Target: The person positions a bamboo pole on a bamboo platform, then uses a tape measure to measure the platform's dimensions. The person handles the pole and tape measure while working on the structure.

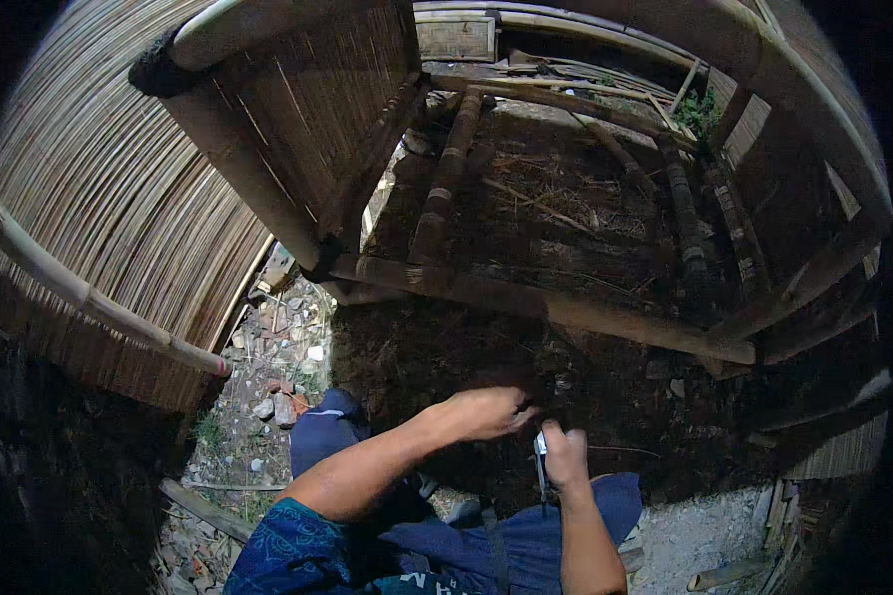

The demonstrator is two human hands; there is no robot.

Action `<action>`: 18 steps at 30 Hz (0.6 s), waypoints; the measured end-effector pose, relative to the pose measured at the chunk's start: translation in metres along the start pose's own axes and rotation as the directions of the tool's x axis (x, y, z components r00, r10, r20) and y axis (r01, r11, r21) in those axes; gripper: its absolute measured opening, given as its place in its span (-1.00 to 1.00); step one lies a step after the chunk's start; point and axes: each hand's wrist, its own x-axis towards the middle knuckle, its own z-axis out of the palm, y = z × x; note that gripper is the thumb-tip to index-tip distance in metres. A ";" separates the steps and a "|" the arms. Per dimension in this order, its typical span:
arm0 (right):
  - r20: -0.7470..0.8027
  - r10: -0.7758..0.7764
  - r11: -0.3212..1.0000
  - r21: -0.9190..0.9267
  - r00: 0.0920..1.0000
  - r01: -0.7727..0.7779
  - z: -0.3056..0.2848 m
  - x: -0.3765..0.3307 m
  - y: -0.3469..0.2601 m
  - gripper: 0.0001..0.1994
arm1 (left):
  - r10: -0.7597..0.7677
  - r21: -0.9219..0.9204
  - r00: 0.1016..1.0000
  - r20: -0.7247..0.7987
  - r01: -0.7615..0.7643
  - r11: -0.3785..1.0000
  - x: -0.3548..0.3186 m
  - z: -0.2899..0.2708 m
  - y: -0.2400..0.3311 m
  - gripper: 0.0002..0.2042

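Observation:
My right hand [566, 456] is closed around a slim hand tool [541, 458], silvery at the top with a thin dark lower end pointing down toward my lap. Its exact kind is hard to make out. Just up and to the left, my left hand [494, 412] is closed, fingers bent inward in the shade. Whatever it pinches is hidden or too small to name. The two hands are close but apart, above dark soil [407, 357] in front of a bamboo frame's near rail [605, 315].
The bamboo frame has thick crossbars [448, 178] and an upright slatted panel [308, 109]. A large slatted bamboo screen [119, 198] stands at left. Stones and rubble [278, 347] lie beside my knee. Loose bamboo strips [585, 74] are at the back, and a pole piece [729, 575] lies lower right.

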 end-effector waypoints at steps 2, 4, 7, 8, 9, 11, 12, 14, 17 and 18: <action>-0.009 0.001 1.000 -0.015 1.000 -0.001 -0.001 0.000 0.000 -0.59 | 0.024 0.028 1.000 -0.004 -0.024 0.999 0.001 0.004 -0.005 -0.44; -0.017 -0.063 0.998 0.023 0.998 0.064 0.000 0.005 0.010 -0.59 | -0.014 0.031 0.999 0.039 0.013 0.999 0.003 0.004 -0.004 -0.44; 0.001 -0.092 0.994 0.062 0.996 0.092 0.000 0.011 0.023 -0.59 | 0.002 0.035 0.999 0.048 -0.004 0.999 0.005 0.002 -0.002 -0.44; 0.015 -0.089 0.994 0.072 0.996 0.087 0.000 0.011 0.020 -0.59 | 0.016 0.035 0.999 0.043 -0.018 0.999 0.004 0.002 -0.002 -0.44; -0.007 -0.136 0.986 0.091 0.991 0.137 0.002 0.009 0.016 -0.59 | 0.005 0.033 0.999 0.036 -0.006 0.999 0.004 0.002 -0.001 -0.44; -0.057 -0.231 0.964 0.123 0.971 0.237 0.006 0.005 0.005 -0.59 | -0.015 0.029 1.000 0.022 0.014 0.999 0.002 0.001 0.002 -0.44; -0.036 -0.181 0.976 0.115 0.983 0.184 0.004 0.006 0.008 -0.59 | -0.015 0.028 1.000 0.017 0.015 0.999 0.003 0.002 0.001 -0.44; 0.008 -0.077 0.992 0.097 0.997 0.076 0.002 0.009 0.014 -0.58 | -0.020 0.026 1.000 0.006 0.020 0.999 0.004 0.005 -0.001 -0.44; 0.023 -0.036 0.999 0.038 0.999 0.035 -0.001 0.004 0.006 -0.56 | -0.021 0.020 1.000 0.011 0.021 1.000 0.003 0.004 0.000 -0.44; 0.028 -0.023 0.999 0.024 0.999 0.022 -0.002 0.004 0.006 -0.55 | -0.016 0.006 1.000 0.005 0.016 1.000 0.003 0.004 0.001 -0.44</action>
